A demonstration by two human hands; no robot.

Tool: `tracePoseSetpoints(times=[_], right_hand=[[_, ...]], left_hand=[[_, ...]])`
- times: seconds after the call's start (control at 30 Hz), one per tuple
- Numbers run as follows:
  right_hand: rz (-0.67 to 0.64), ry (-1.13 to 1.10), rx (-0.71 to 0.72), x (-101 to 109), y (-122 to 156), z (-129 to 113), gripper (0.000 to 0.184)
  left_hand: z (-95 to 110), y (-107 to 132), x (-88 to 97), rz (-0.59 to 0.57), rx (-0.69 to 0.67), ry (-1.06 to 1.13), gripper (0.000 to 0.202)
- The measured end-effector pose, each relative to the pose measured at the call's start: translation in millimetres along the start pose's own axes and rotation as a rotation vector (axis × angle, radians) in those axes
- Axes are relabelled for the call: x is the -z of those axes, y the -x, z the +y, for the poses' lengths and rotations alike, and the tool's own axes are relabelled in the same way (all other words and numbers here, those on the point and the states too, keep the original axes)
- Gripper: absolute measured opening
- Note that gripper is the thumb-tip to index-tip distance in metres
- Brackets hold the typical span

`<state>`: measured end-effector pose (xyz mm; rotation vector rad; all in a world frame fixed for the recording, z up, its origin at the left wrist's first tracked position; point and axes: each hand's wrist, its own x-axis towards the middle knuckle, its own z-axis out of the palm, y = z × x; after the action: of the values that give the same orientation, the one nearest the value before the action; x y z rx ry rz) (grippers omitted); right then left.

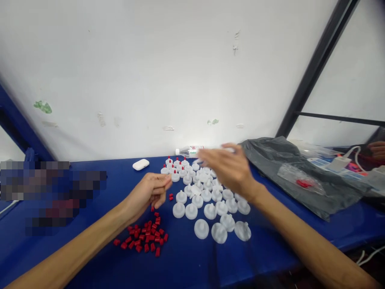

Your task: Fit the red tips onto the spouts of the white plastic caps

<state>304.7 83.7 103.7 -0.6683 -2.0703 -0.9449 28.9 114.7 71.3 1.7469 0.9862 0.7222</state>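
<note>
My left hand [155, 188] is closed in a pinch over the blue surface, and whatever sits between its fingertips is too small to make out. Below it lies a loose pile of small red caps [147, 233]. My right hand [230, 166], blurred by motion, stretches its fingers out flat above many round white plastic discs with a central nozzle [209, 210]. Its fingers hide some of these discs. At the back left of the group, several discs carry red caps on their nozzles [175, 176]. Two loose red caps [171, 197] lie beside my left fingertips.
A clear bottle [189, 151] lies on its side against the wall. A white earphone case [140, 164] rests at the back left. On the right are a grey plastic bag [288, 176] and a clear bag with red pieces [300, 178]. Dark metal posts [315, 68] stand at the sides.
</note>
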Motion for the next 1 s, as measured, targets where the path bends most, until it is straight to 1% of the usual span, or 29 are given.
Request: tracePoseSetpoints(times=[0.03, 0.1, 0.17, 0.23, 0.3, 0.4, 0.47, 0.53, 0.67, 0.8, 0.9, 1.0], right_hand=[[0.034, 0.016, -0.087, 2, 3, 9, 0.049], [0.042, 0.010, -0.214, 2, 8, 23, 0.043], [-0.011, -0.036, -0.262, -1, 11, 28, 0.035], [-0.080, -0.096, -0.283, -6, 12, 23, 0.033], [-0.146, -0.158, -0.288, -11, 11, 15, 0.033], [-0.221, -0.231, -0.297, -15, 10, 6, 0.030], [-0.249, -0.263, -0.318, -15, 11, 6, 0.027], [-0.261, -0.281, -0.351, -15, 12, 9, 0.024], [-0.278, -0.290, -0.434, -13, 14, 16, 0.021], [-0.305, -0.291, -0.493, -11, 15, 21, 0.023], [-0.308, -0.303, -0.503, -10, 15, 23, 0.020], [-0.309, -0.314, -0.485, -11, 15, 24, 0.019]], left_hand=[[-3, -2, 8.2, 0.039, -0.002, -0.085, 0.038], [-6, -6, 23.8, 0.125, -0.023, -0.277, 0.034], [-8, -9, 33.7, 0.197, -0.062, -0.473, 0.031], [-8, -11, 35.6, 0.223, -0.119, -0.636, 0.027], [-9, -11, 31.2, 0.189, -0.177, -0.738, 0.023], [-12, -11, 21.7, 0.106, -0.225, -0.809, 0.021], [-14, -10, 17.7, 0.086, -0.231, -0.830, 0.022], [-15, -9, 16.1, 0.103, -0.234, -0.842, 0.023], [-15, -10, 14.9, 0.187, -0.257, -0.860, 0.023], [-8, -16, 12.9, 0.239, -0.303, -0.937, 0.026], [1, -29, 12.4, 0.224, -0.357, -1.043, 0.031], [9, -43, 11.3, 0.156, -0.389, -1.138, 0.028]])
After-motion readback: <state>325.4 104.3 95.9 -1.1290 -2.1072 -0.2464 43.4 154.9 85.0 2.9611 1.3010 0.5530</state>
